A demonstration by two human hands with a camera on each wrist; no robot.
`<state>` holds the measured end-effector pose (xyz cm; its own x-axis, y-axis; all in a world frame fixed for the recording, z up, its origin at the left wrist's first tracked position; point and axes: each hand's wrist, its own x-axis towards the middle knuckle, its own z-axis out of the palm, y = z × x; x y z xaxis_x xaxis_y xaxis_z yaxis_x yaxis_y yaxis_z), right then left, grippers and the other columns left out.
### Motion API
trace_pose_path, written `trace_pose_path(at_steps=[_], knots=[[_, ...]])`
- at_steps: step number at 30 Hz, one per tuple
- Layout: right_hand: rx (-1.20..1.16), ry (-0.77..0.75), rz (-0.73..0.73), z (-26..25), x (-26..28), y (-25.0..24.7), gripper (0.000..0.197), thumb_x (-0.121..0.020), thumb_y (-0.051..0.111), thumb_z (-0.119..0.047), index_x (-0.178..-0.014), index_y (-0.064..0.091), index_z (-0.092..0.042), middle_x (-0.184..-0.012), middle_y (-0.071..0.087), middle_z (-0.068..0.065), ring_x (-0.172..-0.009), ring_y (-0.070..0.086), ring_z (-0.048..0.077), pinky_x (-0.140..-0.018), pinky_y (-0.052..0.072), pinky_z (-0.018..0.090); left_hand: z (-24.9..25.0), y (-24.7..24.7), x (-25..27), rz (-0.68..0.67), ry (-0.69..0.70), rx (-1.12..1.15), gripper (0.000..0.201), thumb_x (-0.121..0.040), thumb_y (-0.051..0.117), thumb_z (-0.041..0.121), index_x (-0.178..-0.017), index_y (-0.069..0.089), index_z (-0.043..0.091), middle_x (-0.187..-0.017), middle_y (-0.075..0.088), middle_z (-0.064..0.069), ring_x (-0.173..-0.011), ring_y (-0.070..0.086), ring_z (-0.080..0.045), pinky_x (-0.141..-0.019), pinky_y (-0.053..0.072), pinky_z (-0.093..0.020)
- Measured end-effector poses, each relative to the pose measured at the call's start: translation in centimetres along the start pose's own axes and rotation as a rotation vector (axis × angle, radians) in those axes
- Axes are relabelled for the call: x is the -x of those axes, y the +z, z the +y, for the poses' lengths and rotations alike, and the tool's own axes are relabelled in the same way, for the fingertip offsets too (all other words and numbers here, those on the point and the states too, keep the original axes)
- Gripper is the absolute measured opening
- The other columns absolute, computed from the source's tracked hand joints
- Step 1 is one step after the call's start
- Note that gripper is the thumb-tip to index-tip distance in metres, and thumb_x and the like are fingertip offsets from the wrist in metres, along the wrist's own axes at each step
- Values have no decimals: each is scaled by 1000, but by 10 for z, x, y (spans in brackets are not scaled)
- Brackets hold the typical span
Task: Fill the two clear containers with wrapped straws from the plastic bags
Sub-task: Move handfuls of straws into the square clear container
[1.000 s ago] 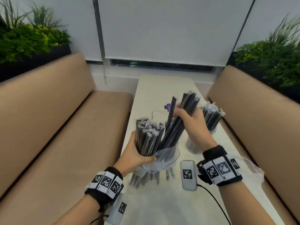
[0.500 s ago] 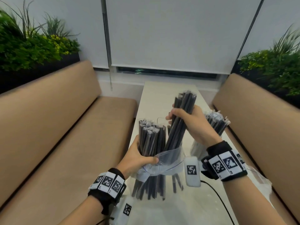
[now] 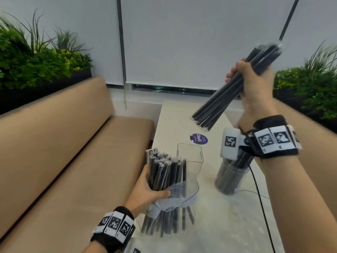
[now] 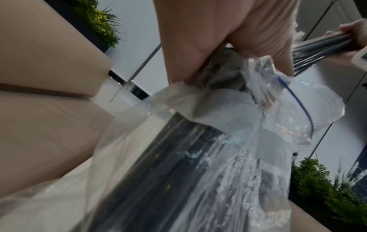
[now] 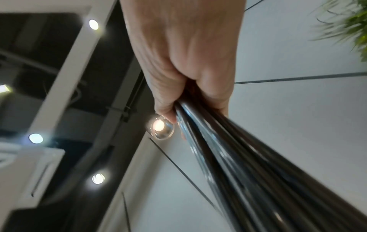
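Observation:
My right hand [image 3: 252,83] grips a bundle of black wrapped straws [image 3: 235,88], lifted high and tilted over the white table [image 3: 228,225]; the same bundle [image 5: 248,164] fills the right wrist view. My left hand [image 3: 147,190] holds a clear plastic bag [image 3: 175,198] upright with several black straws [image 3: 166,170] standing out of it. The bag [image 4: 228,149] and my left hand [image 4: 228,39] show up close in the left wrist view. An empty square clear container [image 3: 190,157] stands behind the bag. A round clear container [image 3: 229,178] full of straws stands under my right wrist.
Tan bench seats [image 3: 54,161] flank the table on both sides. A purple round sticker [image 3: 198,139] lies on the table behind the empty container. A black cable [image 3: 260,201] runs down the table's right side. Green plants [image 3: 36,59] stand behind both benches.
My right hand has pulled its bundle of straws fully out of the bag and raised it up and to the right. My left hand still holds the bag.

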<state>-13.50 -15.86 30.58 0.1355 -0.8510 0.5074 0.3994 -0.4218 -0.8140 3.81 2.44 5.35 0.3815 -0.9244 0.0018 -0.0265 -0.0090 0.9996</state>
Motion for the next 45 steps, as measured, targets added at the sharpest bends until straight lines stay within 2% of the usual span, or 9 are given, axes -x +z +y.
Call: trace_pose_path(at_steps=[7, 10, 17, 21, 27, 29, 34, 42, 45], knots=[[460, 232, 30, 164, 32, -4, 29, -86, 68, -17, -112, 56, -10, -102, 70, 15, -90, 69, 32, -82, 58, 47, -10, -10, 17, 18, -36, -25, 84, -63, 83, -9, -126, 43, 30, -116, 64, 4, -95, 67, 3, -71, 53, -11], [555, 435, 31, 205, 49, -14, 42, -84, 72, -25, -116, 54, -4, -112, 66, 18, -95, 64, 30, -78, 50, 34, -15, -14, 22, 22, -64, -16, 89, -63, 83, -8, -132, 39, 30, -118, 63, 3, -96, 67, 2, -73, 54, -12], [851, 330, -138, 161, 45, -26, 82, -87, 71, -35, -147, 28, 0, -146, 44, 22, -134, 43, 33, -101, 37, 32, -21, -17, 21, 43, -101, -27, 99, -61, 86, -3, -142, 34, 24, -123, 61, 4, -102, 65, -1, -78, 54, -13], [679, 146, -111, 119, 72, -25, 45, -92, 62, -27, -133, 49, -13, -127, 62, 6, -114, 60, 17, -94, 49, 27, -15, -11, 17, 59, -90, -16, 93, -61, 85, -4, -138, 39, 19, -122, 63, 2, -108, 64, -9, -79, 55, -16], [422, 570, -568, 128, 172, -24, 77, -74, 61, -62, -141, 39, -30, -127, 53, -16, -108, 56, -5, -87, 48, 19, -11, -4, 14, 47, -71, 40, 84, -61, 86, -1, -133, 46, 14, -118, 68, -6, -108, 67, -16, -87, 57, -28], [356, 610, -611, 146, 190, -27, 69, -75, 74, -54, -135, 49, -30, -131, 60, -11, -116, 60, 6, -96, 51, 30, -13, -2, 15, 50, -65, 44, 77, -64, 84, -5, -131, 49, 13, -117, 69, -7, -107, 67, -18, -85, 57, -28], [326, 521, -466, 156, 212, -30, 21, -83, 75, -15, -103, 70, -18, -88, 76, -11, -86, 71, 1, -75, 55, 20, -24, 3, 16, 46, -70, 63, 71, -62, 84, 0, -126, 55, 9, -112, 72, -10, -105, 69, -24, -82, 58, -31], [304, 469, -215, 147, 194, -39, 5, -90, 66, -17, -89, 68, -13, -76, 70, 0, -75, 66, 11, -76, 55, 29, -24, 2, 30, -90, -141, -62, 98, -56, 90, 10, -131, 33, 32, -125, 55, 13, -104, 59, 11, -83, 46, -4], [266, 467, -208, 146, 192, -38, 9, -94, 62, -15, -92, 64, -7, -72, 73, 7, -71, 70, 17, -75, 58, 32, -21, 3, 36, -196, -172, -144, 102, -62, 87, 5, -127, 18, 44, -124, 43, 26, -115, 48, 6, -100, 35, -10]])
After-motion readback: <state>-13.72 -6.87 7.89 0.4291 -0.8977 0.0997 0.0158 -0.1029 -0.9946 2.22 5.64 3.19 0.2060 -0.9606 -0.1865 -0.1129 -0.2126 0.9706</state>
